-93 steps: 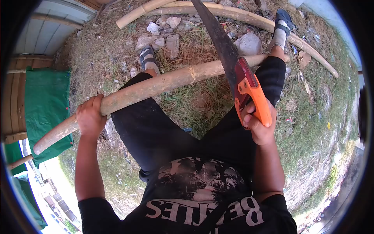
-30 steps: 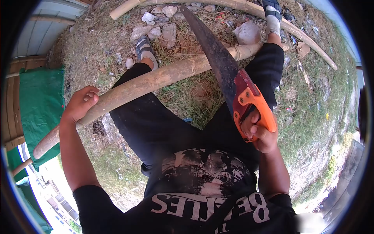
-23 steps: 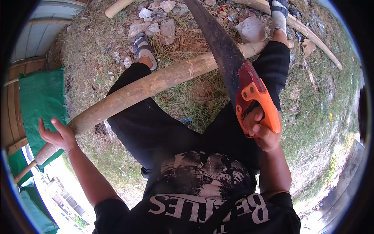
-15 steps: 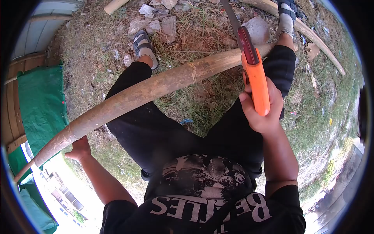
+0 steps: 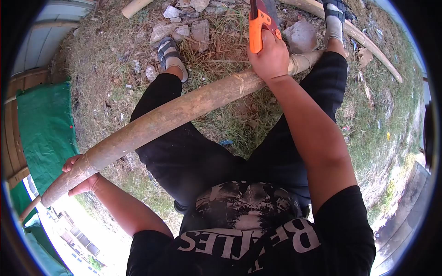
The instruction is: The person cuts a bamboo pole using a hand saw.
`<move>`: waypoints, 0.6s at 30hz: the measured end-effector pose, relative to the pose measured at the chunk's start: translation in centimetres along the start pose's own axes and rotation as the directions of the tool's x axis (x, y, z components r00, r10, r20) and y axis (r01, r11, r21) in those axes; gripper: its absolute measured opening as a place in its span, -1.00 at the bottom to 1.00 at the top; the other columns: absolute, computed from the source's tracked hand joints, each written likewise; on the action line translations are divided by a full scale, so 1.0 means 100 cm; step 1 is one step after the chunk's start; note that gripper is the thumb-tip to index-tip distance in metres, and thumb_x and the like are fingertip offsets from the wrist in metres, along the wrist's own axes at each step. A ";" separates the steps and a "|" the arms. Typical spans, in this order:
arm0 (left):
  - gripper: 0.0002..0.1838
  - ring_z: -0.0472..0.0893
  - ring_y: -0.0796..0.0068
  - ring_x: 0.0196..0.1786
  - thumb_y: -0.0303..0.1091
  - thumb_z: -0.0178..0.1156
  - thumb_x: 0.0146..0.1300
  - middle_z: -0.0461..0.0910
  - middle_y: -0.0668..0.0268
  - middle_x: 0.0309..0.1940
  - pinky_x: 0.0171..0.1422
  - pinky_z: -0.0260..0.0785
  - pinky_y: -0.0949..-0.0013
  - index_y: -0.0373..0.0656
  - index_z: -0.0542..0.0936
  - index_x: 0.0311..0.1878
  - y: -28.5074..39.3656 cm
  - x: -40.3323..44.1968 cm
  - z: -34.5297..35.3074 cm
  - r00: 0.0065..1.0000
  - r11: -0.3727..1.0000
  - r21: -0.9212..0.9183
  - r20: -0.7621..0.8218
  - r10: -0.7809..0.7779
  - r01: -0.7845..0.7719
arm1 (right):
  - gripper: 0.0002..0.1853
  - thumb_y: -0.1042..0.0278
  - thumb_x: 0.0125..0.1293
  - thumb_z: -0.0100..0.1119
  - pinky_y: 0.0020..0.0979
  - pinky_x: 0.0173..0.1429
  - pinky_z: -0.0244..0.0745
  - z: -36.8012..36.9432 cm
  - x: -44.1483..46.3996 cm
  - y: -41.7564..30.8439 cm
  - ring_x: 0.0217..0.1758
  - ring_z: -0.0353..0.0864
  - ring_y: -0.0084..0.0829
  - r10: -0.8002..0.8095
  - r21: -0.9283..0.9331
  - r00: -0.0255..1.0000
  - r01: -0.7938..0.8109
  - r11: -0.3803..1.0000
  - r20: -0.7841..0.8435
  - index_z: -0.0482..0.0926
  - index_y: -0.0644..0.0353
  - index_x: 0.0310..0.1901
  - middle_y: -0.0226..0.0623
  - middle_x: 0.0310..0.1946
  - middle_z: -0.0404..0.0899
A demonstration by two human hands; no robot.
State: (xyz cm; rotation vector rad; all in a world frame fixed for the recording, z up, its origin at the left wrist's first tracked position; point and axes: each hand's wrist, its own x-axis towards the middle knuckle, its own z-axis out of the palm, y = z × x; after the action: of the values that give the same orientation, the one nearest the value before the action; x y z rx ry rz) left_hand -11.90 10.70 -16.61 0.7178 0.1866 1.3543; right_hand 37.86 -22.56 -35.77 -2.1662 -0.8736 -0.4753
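Observation:
A long wooden pole (image 5: 170, 115) slants across in front of me, over my legs, from lower left to upper right. My left hand (image 5: 87, 177) is wrapped round its left part, fingers over the far side and thumb on the near side. My right hand (image 5: 271, 57) is closed on the orange handle of a hand saw (image 5: 255, 32). It is just above the pole's right part; whether it touches the wood I cannot tell. The saw points away from me, and most of its blade lies beyond the upper edge of view.
Several stones (image 5: 301, 37) lie on the grass past the pole. Another curved pole (image 5: 373, 48) rests at upper right, and a cut pole end (image 5: 135, 7) shows at the top. A green sheet (image 5: 46, 124) hangs at the left by wooden boards (image 5: 14, 147).
My right hand has carried the saw forward and to the left, over the pole. The left hand has come up from below the pole and closed round it.

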 end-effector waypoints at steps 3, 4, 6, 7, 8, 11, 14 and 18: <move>0.06 0.65 0.33 -0.23 0.82 -0.04 -0.10 0.62 0.30 -0.31 -0.01 0.50 0.08 -0.16 0.57 -0.15 0.004 -0.008 -0.002 0.999 0.999 -0.048 -0.038 -0.019 0.018 | -0.59 0.24 0.06 0.48 0.07 -0.07 0.57 -0.001 -0.005 -0.002 -0.25 0.64 0.14 0.031 0.025 0.998 -0.033 0.999 0.050 0.53 0.19 -0.11 -0.03 -0.35 0.65; 0.04 0.65 0.33 -0.23 0.81 -0.01 -0.12 0.62 0.31 -0.31 -0.02 0.51 0.08 -0.15 0.58 -0.16 0.006 -0.012 -0.004 0.998 0.998 -0.057 -0.058 -0.010 0.007 | -0.59 0.24 0.06 0.48 0.07 -0.08 0.57 -0.003 -0.002 -0.001 -0.25 0.64 0.14 0.006 0.018 0.999 -0.007 1.000 0.042 0.53 0.19 -0.12 -0.03 -0.36 0.65; 0.01 0.64 0.33 -0.21 0.77 0.03 -0.10 0.62 0.32 -0.30 0.02 0.50 0.09 -0.16 0.58 -0.16 0.012 -0.014 -0.001 0.999 1.000 -0.009 -0.036 -0.030 0.029 | -0.60 0.24 0.06 0.48 0.07 -0.08 0.56 -0.005 -0.004 -0.004 -0.26 0.64 0.13 -0.031 0.015 0.999 0.030 0.999 0.028 0.52 0.18 -0.12 -0.03 -0.36 0.64; 0.00 0.64 0.33 -0.20 0.76 0.03 -0.09 0.61 0.32 -0.30 0.03 0.49 0.09 -0.15 0.58 -0.15 0.011 -0.017 0.004 0.999 0.999 -0.012 -0.019 -0.039 0.039 | -0.59 0.24 0.06 0.48 0.07 -0.09 0.56 -0.002 -0.007 0.001 -0.26 0.64 0.13 -0.050 0.027 0.998 0.049 0.998 0.023 0.52 0.18 -0.12 -0.03 -0.36 0.64; -0.01 0.63 0.33 -0.19 0.76 0.03 -0.08 0.61 0.32 -0.30 0.05 0.48 0.09 -0.15 0.58 -0.15 0.006 -0.016 0.005 0.999 0.999 -0.031 0.006 -0.044 0.044 | -0.60 0.24 0.07 0.48 0.07 -0.09 0.56 -0.002 -0.009 0.001 -0.26 0.64 0.13 -0.044 0.022 0.999 0.043 0.999 0.015 0.52 0.18 -0.12 -0.03 -0.37 0.64; 0.01 0.66 0.22 0.04 0.70 -0.02 0.06 0.63 0.17 -0.02 0.25 0.43 -0.03 -0.18 0.56 0.07 0.000 -0.016 -0.014 0.962 0.994 -0.060 0.263 -0.077 0.096 | -0.61 0.24 0.08 0.47 0.06 -0.12 0.56 -0.004 -0.004 0.000 -0.26 0.64 0.12 -0.040 0.013 0.999 0.041 0.999 -0.014 0.52 0.18 -0.14 -0.05 -0.37 0.64; -0.01 0.51 0.08 0.39 0.56 -0.12 0.28 0.46 0.05 0.34 0.47 0.29 -0.17 -0.23 0.42 0.36 -0.023 -0.036 0.057 0.832 0.854 0.505 -0.522 0.189 0.123 | -0.64 0.26 0.10 0.46 0.05 -0.17 0.58 -0.003 0.000 -0.001 -0.28 0.66 0.12 0.005 0.048 1.000 -0.003 0.999 -0.025 0.52 0.19 -0.14 -0.06 -0.37 0.64; -0.23 0.34 0.03 0.54 0.26 0.05 0.46 0.29 0.04 0.52 0.62 0.16 -0.08 -0.14 0.40 0.49 0.024 -0.041 0.063 0.562 -0.279 0.919 0.081 0.823 0.277 | -0.72 0.31 0.17 0.42 -0.08 -0.18 0.63 0.000 -0.009 0.007 -0.33 0.71 0.03 0.095 0.154 0.995 -0.095 0.983 0.004 0.56 0.22 -0.16 -0.07 -0.38 0.67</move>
State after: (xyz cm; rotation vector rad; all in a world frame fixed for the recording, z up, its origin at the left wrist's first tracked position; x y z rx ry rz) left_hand -11.55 4.67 -11.48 1.6472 2.2560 1.8711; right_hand 37.73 -23.30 -36.64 -2.0538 -0.7751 -0.3519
